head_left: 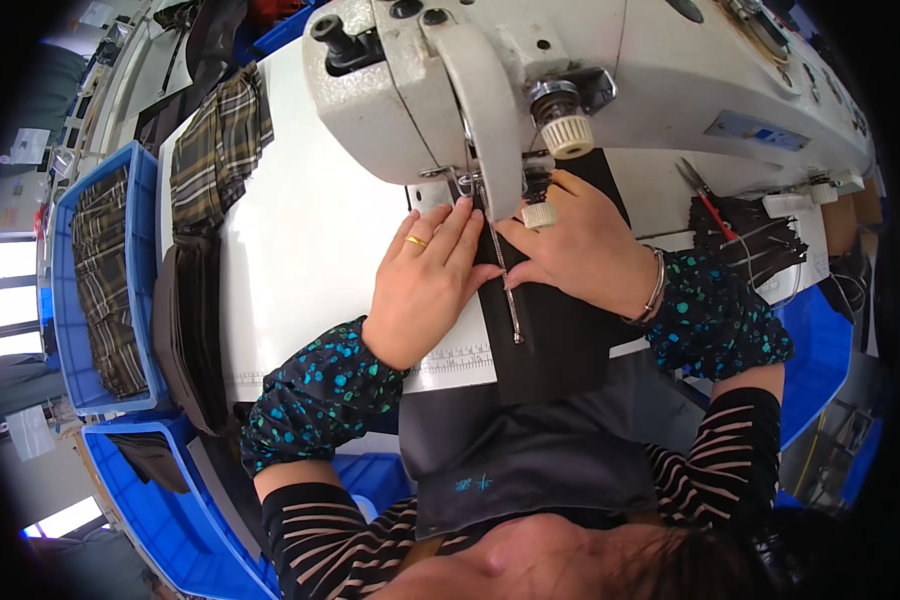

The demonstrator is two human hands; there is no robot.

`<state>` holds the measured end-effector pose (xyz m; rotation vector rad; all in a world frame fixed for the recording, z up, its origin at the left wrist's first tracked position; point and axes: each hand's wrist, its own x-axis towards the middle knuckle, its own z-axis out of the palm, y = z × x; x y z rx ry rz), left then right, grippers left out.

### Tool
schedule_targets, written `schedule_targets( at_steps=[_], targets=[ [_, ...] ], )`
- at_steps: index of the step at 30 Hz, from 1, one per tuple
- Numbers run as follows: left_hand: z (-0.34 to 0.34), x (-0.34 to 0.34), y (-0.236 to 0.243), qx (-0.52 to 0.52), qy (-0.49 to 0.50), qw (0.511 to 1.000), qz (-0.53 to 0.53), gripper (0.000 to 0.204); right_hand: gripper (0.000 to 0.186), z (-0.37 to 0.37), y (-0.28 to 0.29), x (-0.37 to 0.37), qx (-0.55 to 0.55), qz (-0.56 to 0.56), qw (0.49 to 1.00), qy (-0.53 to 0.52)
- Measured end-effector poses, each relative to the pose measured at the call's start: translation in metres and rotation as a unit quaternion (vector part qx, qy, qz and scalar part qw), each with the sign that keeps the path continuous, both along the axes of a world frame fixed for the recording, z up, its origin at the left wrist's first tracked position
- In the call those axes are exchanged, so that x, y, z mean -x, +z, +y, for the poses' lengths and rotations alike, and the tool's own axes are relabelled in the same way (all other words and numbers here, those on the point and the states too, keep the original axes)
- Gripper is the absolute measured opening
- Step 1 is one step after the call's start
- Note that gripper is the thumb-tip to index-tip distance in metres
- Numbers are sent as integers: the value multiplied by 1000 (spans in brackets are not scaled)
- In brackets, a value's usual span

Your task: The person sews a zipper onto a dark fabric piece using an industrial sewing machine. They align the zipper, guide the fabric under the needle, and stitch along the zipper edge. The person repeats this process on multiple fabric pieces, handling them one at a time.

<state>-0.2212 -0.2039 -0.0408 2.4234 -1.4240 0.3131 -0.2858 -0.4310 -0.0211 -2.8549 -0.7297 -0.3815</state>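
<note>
A dark fabric piece (560, 355) lies under the needle area of a white sewing machine (400, 110), its near end hanging over the table's front edge. Along it runs a metal-toothed zipper (512, 310), with its far part going in beneath the presser foot (473, 185). My left hand (420, 270) rests flat left of the zipper, fingers stretched toward the foot and thumb beside the teeth. On the right, my right hand (590, 245) lies spread over the fabric, its thumb close to the zipper. Some of its fingertips are hidden behind the machine's parts.
Red-handled scissors (715, 212) lie by dark fabric strips (760, 250) at the right. To the left are a plaid piece (215, 155), a stack of dark pieces (185, 330) and a blue bin (67, 290) holding plaid fabric. More blue bins (190, 535) stand lower down.
</note>
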Motion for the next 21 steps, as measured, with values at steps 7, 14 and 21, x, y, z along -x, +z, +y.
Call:
schedule_targets(
  at_steps=[7, 14, 21],
  targets=[
    [2, -5, 5, -29, -1, 1000, -8, 60, 49, 2, -2, -1, -13, -14, 1000, -4],
    [3, -6, 7, -36, 1, 999, -12, 61, 49, 3, -1, -3, -18, -5, 1000, -7],
    [1, -8, 6, -39, 4, 999, -14, 60, 51, 3, -6, -4, -12, -30, 999, -8]
  ],
)
